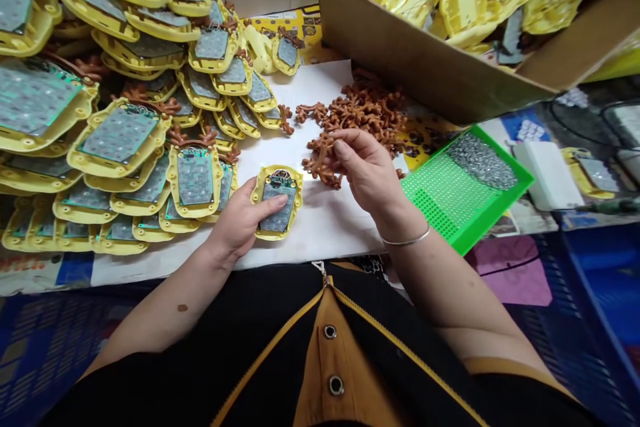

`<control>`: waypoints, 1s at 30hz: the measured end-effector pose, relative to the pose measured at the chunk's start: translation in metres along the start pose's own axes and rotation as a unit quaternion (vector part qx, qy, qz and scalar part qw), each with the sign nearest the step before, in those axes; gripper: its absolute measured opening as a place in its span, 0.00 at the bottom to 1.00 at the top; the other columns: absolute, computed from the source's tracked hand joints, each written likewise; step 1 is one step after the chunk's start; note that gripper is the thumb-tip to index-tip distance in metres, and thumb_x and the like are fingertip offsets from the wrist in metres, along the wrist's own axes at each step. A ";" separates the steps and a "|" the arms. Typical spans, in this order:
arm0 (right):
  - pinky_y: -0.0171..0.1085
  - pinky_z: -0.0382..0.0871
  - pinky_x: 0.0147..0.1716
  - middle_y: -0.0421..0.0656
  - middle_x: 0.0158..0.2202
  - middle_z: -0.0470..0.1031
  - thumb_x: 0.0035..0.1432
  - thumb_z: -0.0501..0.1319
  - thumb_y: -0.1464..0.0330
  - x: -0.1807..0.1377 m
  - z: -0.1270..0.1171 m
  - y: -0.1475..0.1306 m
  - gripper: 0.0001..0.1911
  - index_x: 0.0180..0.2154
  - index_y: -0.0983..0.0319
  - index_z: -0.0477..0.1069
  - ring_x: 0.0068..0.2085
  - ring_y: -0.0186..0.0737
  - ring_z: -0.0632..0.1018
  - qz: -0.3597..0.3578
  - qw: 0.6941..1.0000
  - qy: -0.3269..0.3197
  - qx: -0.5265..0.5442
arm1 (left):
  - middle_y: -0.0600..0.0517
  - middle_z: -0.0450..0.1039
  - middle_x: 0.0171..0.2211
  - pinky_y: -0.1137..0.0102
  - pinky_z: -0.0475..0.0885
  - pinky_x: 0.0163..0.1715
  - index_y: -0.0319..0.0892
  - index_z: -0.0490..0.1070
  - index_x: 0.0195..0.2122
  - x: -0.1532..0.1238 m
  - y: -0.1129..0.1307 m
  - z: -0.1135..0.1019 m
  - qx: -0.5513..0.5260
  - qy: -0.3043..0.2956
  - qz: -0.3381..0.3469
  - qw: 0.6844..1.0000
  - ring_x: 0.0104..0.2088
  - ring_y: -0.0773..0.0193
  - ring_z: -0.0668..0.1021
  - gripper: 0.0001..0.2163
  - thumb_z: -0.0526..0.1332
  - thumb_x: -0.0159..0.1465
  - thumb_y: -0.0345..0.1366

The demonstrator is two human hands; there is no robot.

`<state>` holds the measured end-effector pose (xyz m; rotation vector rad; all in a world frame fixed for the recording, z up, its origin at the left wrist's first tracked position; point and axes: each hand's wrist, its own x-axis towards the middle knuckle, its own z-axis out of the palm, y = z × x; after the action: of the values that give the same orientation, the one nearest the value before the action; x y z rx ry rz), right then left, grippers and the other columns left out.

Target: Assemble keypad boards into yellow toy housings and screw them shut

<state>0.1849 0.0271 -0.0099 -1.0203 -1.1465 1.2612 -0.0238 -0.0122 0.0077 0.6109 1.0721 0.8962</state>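
My left hand [240, 221] holds a yellow plastic shell [273, 235] with a circuit board and grey pad inside, thumb across the pad. This shell carries no brown antlers at its top. At the near edge of a pile of brown antler-shaped plastic pieces [367, 110], my right hand [364, 167] has thumb and forefinger pinched on a brown antler piece [323, 155]. Its other fingers are curled, and part of the piece is hidden among its neighbours. To the left, a finished-looking shell with brown antlers [195, 173] leans on the stack.
Stacked yellow shells [120, 137] fill the left side. A cardboard box [425, 67] of yellow shell parts stands at the back right. A green tray [450, 193] with small metal screws [483, 160] lies right of my right hand. White paper [320, 227] covers the table in front.
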 end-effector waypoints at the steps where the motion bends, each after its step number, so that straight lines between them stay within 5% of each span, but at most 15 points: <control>1: 0.31 0.72 0.28 0.35 0.29 0.74 0.51 0.70 0.49 -0.005 -0.001 0.000 0.22 0.41 0.55 0.72 0.29 0.29 0.76 0.015 1.000 0.006 0.013 | 0.49 0.82 0.37 0.66 0.79 0.39 0.38 0.74 0.42 -0.001 0.000 0.003 0.007 0.001 0.000 1.000 0.36 0.60 0.82 0.25 0.78 0.43 0.37; 7: 0.31 0.72 0.30 0.35 0.29 0.75 0.49 0.73 0.52 -0.030 -0.010 -0.003 0.21 0.40 0.57 0.76 0.29 0.28 0.75 0.054 0.996 0.020 0.068 | 0.49 0.82 0.38 0.61 0.79 0.44 0.40 0.74 0.41 -0.011 -0.002 0.022 0.033 -0.014 0.019 0.999 0.38 0.57 0.83 0.25 0.78 0.44 0.38; 12: 0.32 0.71 0.29 0.36 0.29 0.75 0.53 0.71 0.53 -0.055 -0.012 -0.001 0.18 0.40 0.57 0.77 0.28 0.29 0.73 0.058 0.997 -0.036 0.045 | 0.48 0.82 0.40 0.61 0.78 0.43 0.40 0.74 0.43 -0.015 -0.009 0.041 0.056 -0.049 0.036 0.997 0.39 0.56 0.83 0.23 0.77 0.46 0.37; 19: 0.35 0.74 0.34 0.38 0.33 0.77 0.48 0.73 0.52 -0.087 -0.020 0.013 0.21 0.38 0.58 0.75 0.32 0.30 0.76 0.134 0.985 -0.020 0.108 | 0.48 0.82 0.38 0.64 0.78 0.42 0.38 0.75 0.39 -0.019 -0.017 0.060 0.028 -0.015 0.057 0.998 0.37 0.58 0.82 0.22 0.77 0.44 0.37; 24: 0.35 0.72 0.34 0.36 0.29 0.76 0.47 0.74 0.53 -0.090 -0.031 0.005 0.18 0.33 0.57 0.77 0.31 0.30 0.74 0.055 0.985 0.095 0.135 | 0.49 0.81 0.34 0.67 0.77 0.37 0.37 0.75 0.39 -0.031 -0.018 0.063 0.051 -0.052 -0.008 0.997 0.31 0.62 0.81 0.21 0.77 0.45 0.35; 30: 0.36 0.72 0.35 0.37 0.30 0.77 0.46 0.74 0.51 -0.094 -0.030 -0.014 0.19 0.34 0.57 0.79 0.31 0.31 0.74 0.017 0.993 0.055 0.102 | 0.50 0.81 0.33 0.68 0.76 0.35 0.38 0.76 0.39 -0.044 -0.024 0.065 0.102 -0.084 -0.046 0.990 0.30 0.64 0.80 0.19 0.76 0.46 0.35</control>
<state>0.2198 -0.0663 -0.0079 -0.9471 -0.8991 1.3039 0.0353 -0.0622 0.0340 0.7879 1.0369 0.6470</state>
